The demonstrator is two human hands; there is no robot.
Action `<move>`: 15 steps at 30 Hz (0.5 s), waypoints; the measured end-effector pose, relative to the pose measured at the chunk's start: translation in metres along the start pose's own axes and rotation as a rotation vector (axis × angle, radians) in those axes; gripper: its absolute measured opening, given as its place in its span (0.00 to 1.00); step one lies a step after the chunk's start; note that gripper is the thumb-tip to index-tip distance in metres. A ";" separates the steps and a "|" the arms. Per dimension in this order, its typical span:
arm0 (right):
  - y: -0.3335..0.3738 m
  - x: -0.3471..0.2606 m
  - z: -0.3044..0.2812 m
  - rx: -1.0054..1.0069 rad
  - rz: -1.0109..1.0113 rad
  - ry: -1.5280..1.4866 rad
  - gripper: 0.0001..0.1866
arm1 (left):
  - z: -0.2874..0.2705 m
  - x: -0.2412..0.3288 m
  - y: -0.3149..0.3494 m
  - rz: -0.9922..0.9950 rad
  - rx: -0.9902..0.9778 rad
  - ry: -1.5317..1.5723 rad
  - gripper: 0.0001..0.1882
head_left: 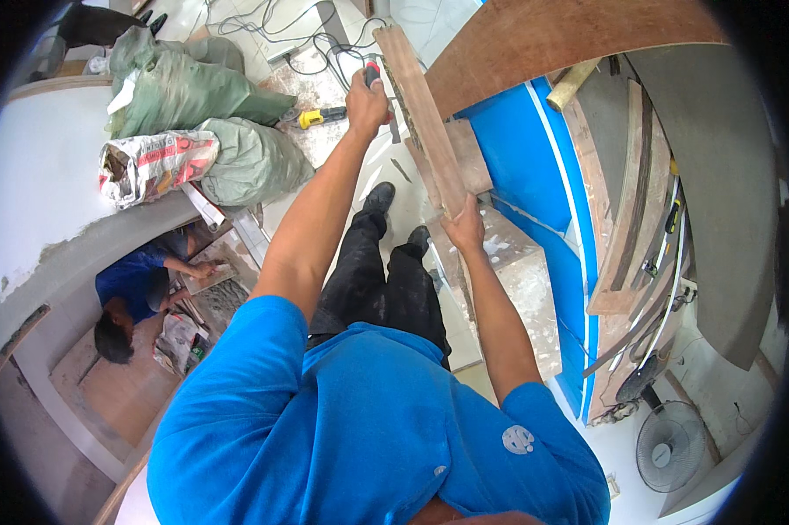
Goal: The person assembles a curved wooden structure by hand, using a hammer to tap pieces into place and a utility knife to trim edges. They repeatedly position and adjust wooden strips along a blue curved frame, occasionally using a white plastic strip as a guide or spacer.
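A long narrow wooden board (425, 118) slants away in front of me, its left edge rough and crusted. My right hand (466, 226) is closed around the board's near end. Closed on a tool with a red-and-black handle (372, 74), my left hand (368, 107) is beside the board's left edge, towards its far end. Which kind of tool it is I cannot make out, since my fingers cover much of it. Beneath the board lie pale, dusty wooden pieces (473, 157). A yellow-and-black power tool (320, 116) rests on the floor left of my left hand.
Green sacks (254, 162) and a white-and-red bag (158, 166) stand at the left. Black cables (315, 39) tangle on the far floor. A blue curved panel (526, 166) and a fan (670, 446) are at the right. Behind a low wall, another person (132, 280) works lower left.
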State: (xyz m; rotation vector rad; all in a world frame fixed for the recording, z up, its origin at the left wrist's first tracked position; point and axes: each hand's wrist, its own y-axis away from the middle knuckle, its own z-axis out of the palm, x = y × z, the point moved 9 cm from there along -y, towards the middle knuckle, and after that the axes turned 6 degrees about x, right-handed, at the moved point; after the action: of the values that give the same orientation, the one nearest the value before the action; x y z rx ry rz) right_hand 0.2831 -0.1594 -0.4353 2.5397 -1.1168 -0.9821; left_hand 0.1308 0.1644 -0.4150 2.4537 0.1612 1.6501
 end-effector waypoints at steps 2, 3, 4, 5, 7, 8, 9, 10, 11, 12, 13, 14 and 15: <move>0.001 -0.002 -0.001 0.007 -0.027 0.011 0.44 | 0.005 -0.006 -0.007 -0.017 -0.025 -0.022 0.26; 0.000 -0.001 0.000 -0.007 -0.025 0.002 0.44 | 0.009 -0.007 -0.005 -0.044 -0.041 -0.005 0.26; -0.001 0.000 0.001 -0.021 -0.024 -0.006 0.44 | 0.013 -0.007 -0.003 -0.071 -0.056 0.013 0.25; -0.002 0.000 0.003 -0.035 -0.023 -0.014 0.45 | 0.012 -0.007 -0.003 -0.090 -0.041 -0.004 0.25; -0.002 0.004 0.005 -0.018 -0.006 -0.013 0.44 | 0.008 -0.002 0.004 -0.127 -0.012 -0.042 0.24; -0.002 0.007 0.006 -0.010 0.002 -0.012 0.44 | 0.009 0.000 0.007 -0.154 -0.021 -0.038 0.24; -0.002 0.006 0.006 -0.012 -0.003 -0.020 0.44 | 0.010 0.002 0.011 -0.181 -0.029 -0.034 0.24; -0.002 0.006 0.007 -0.013 -0.007 -0.027 0.44 | 0.011 0.003 0.014 -0.208 -0.039 -0.030 0.24; -0.001 0.006 0.007 -0.014 -0.009 -0.035 0.44 | 0.007 0.011 0.014 -0.166 0.009 -0.040 0.23; 0.000 0.003 0.006 -0.007 -0.026 -0.025 0.44 | 0.002 0.014 0.014 -0.127 0.060 -0.050 0.23; 0.001 0.001 0.005 0.000 -0.041 -0.016 0.44 | -0.002 0.018 0.015 -0.087 0.108 -0.061 0.23; 0.002 -0.001 0.004 0.007 -0.054 -0.007 0.44 | 0.001 0.018 0.013 -0.045 0.118 -0.087 0.23; 0.004 -0.003 0.004 -0.005 -0.052 -0.002 0.45 | 0.002 0.009 0.008 -0.006 0.139 -0.114 0.23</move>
State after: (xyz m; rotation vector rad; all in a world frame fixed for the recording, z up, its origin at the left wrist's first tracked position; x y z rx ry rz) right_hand 0.2765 -0.1592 -0.4352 2.5764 -1.0526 -0.9983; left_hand 0.1360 0.1579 -0.4060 2.6382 0.2761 1.5406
